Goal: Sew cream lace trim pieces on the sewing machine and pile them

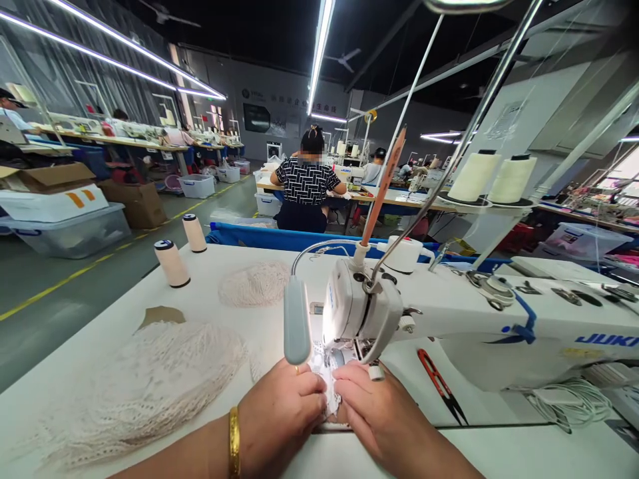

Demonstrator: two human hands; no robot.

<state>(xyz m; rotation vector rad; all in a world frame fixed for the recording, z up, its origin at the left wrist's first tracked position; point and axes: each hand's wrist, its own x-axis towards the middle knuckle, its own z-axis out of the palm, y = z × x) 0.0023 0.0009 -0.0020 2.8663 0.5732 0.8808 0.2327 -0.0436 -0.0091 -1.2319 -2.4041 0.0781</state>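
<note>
Under the lit needle area of a white sewing machine [349, 306] lies a small piece of white lace [331, 394]. My left hand [283, 406], with a gold bangle at the wrist, has its fingers curled on the lace's left edge. From the other side my right hand [375, 409] presses its fingers together on the lace, close to the presser foot. The fingertips' undersides are hidden. To the left spreads a large heap of pale lace pieces [164, 372], with a smaller lace pile [254, 284] behind it.
Red-handled thread snips [442, 386] lie right of my right hand. A grey lamp [297, 322] hangs close above my left hand. Two thread cones [172, 264] stand at the table's left. A coiled cable [572, 399] sits at right. Ahead, a person [308, 176] sits facing away.
</note>
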